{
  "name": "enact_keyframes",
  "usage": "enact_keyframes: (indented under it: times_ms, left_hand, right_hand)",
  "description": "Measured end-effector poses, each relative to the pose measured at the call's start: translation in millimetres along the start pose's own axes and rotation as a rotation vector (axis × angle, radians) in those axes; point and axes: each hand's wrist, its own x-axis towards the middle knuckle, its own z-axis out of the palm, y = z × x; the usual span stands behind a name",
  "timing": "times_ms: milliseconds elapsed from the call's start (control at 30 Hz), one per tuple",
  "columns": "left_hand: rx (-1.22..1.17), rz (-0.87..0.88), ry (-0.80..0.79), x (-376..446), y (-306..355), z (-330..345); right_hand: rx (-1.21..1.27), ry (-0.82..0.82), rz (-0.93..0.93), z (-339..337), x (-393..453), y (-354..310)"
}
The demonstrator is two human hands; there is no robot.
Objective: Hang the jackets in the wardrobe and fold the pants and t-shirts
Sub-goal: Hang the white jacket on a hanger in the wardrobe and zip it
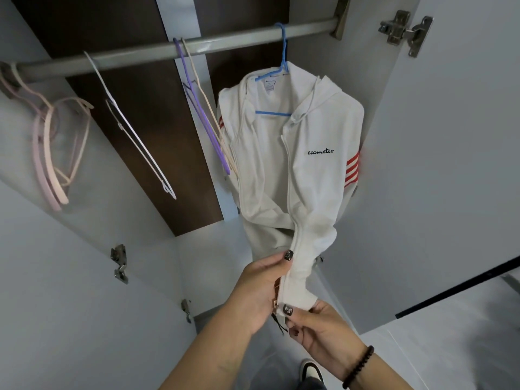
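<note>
Item: white zip-front hooded jacket with red sleeve stripes [292, 170], hanging at centre right of the frame on a blue plastic hanger [277, 88], which is hooking over the grey metal wardrobe rail [174, 50] running across the top. The fabric is looking soft, light and limp, so it is likely draping and twisting easily; the hem by the zip seems the firmest place to grip, since the zip tape is stiffening that edge.

Left hand [260, 288], lower centre: reaching up from the bottom edge, thumb on top, pinching the jacket's lower front edge beside the zip.

Right hand [318, 325], lower centre right, beaded bracelet at the wrist: fingers curling, thumb pinching the hem corner at the zip's bottom end, where a small gold-coloured zip fitting [276, 295] is showing. Both hands are pulling the hem forward and down towards the camera.

Also hanging on the rail: white, purple, beige and pink empty hangers, upper left.
</note>
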Motion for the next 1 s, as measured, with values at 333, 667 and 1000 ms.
enact_keyframes:
  times_ms: [333, 667, 1000]
  left_hand:
    - [-0.174, 0.095, 0.079, -22.3, -4.5, -15.2]
    - [-0.077, 0.277, 0.135, -38.0, -13.4, -5.5]
    - [0.032, 0.321, 0.178, -45.1, -15.5, 5.1]
  right_hand:
    - [0.172, 0.071, -0.191, -7.2, -12.3, -12.3]
    - [0.16, 0.014, -0.228, -2.8, -16.2, -8.2]
    - [0.204, -0.018, -0.296, 3.1, -25.4, -11.5]
